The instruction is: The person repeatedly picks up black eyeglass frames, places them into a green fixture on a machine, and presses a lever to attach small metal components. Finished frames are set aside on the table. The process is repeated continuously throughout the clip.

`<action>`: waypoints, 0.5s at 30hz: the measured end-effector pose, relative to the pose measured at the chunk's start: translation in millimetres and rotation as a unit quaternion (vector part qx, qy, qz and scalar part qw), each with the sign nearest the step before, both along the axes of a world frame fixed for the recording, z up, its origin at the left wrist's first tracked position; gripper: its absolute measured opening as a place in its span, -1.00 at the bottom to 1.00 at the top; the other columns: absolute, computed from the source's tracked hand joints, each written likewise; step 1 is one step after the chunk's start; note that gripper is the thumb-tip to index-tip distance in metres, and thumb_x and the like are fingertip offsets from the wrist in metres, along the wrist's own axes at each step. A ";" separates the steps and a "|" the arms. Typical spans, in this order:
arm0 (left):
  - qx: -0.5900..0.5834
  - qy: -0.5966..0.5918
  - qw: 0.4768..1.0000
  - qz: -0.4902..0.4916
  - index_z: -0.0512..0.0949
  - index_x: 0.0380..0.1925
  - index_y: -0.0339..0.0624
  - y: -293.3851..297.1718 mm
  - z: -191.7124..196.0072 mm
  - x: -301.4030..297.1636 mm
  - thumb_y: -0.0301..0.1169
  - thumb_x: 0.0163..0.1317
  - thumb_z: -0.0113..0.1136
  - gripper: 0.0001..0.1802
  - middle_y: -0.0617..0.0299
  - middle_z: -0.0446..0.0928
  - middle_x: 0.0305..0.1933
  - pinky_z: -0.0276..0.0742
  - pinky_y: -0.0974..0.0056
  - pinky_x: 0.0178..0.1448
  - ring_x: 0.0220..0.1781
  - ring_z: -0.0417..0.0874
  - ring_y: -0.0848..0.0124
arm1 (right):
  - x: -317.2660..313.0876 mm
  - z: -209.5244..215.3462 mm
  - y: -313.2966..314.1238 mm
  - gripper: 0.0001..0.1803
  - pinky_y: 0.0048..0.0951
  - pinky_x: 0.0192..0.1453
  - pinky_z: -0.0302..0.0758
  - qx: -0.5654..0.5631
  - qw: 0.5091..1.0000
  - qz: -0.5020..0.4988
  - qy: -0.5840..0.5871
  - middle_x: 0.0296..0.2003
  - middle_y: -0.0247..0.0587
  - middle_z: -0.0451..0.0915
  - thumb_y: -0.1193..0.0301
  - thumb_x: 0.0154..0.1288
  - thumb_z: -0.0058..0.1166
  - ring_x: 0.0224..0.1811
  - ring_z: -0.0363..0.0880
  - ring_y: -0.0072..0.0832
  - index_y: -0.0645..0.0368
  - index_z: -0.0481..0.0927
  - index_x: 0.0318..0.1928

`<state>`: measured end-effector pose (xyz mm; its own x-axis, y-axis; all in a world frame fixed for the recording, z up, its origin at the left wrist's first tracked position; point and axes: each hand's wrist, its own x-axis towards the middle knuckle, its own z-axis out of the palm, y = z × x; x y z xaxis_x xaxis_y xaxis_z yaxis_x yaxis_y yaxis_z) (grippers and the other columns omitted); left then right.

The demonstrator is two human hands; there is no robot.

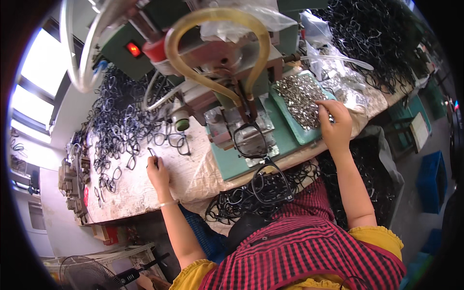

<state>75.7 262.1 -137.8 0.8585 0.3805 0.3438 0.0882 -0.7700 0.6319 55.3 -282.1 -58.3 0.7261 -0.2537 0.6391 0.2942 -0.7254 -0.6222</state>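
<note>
Head view, over the table [191, 170]: a black spectacle frame [267, 159] has its far rim at the foot of the press [212, 54] and its other rim hanging past the table's near edge; neither hand touches it. Over on the right, the right hand [337, 121] is at the teal tray [296, 135] of small silvery parts [296, 96], thumb and fingertips drawn together in what looks like a pinch; from where I stand I cannot tell whether a part is between them. On the left, the left hand [157, 175] is just beside the loose pile of frames [123, 125], fingers seemingly curled about a slim dark piece [152, 152] too small to make out.

To do this well, I'd say, take one part alone, with the fingertips only, and settle which way round it sits before carrying it anywhere. The frame's near half seems to have little under it, so a steadying hand there should stop it tipping, with fingers well clear of the press's tip.

As for writing, I can read none, nor any maker's label. A small pale mark shows at the frame's near end, too fine to decipher.
</note>
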 end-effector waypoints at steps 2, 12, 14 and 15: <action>-0.076 -0.034 0.996 0.028 0.48 -0.19 -0.30 -25.0 10.8 -21.3 -0.39 0.50 0.03 -0.83 0.00 0.62 -0.36 0.49 0.22 -0.19 -0.41 0.52 0.26 | -9.0 -3.6 -5.7 -0.82 -0.45 0.03 0.51 0.209 0.977 -0.003 0.046 -0.25 -0.21 0.72 0.50 0.31 0.21 -0.16 0.66 -0.41 0.24 0.74 -0.10; -0.259 -0.139 0.954 -0.053 0.43 -0.16 -0.19 -116.8 65.8 -22.0 -0.30 0.57 -0.07 -0.80 0.22 0.61 -0.48 0.35 0.46 -0.39 -0.53 0.43 0.59 | 17.1 40.0 61.0 -0.79 -0.56 -0.01 0.55 0.353 0.899 0.248 0.070 -0.23 -0.27 0.74 0.60 0.20 0.28 -0.16 0.67 -0.59 0.27 0.72 -0.12; -0.313 -0.152 0.934 -0.085 0.47 -0.19 -0.20 -126.6 54.7 -17.8 -0.32 0.55 0.01 -0.82 0.26 0.58 -0.41 0.36 0.48 -0.40 -0.50 0.46 0.60 | 17.4 52.1 84.5 -0.73 -0.51 -0.02 0.55 0.262 0.928 0.261 0.034 -0.25 -0.21 0.73 0.57 0.11 0.31 -0.19 0.67 -0.55 0.27 0.69 -0.11; -0.308 -0.149 0.936 -0.085 0.48 -0.19 -0.20 -126.9 46.5 -16.1 -0.32 0.55 0.03 -0.82 0.26 0.57 -0.38 0.40 0.48 -0.38 -0.47 0.50 0.58 | 16.1 56.6 93.3 -0.67 -0.51 -0.01 0.55 0.282 0.923 0.260 0.040 -0.26 -0.21 0.72 0.57 0.12 0.31 -0.19 0.67 -0.55 0.27 0.65 -0.05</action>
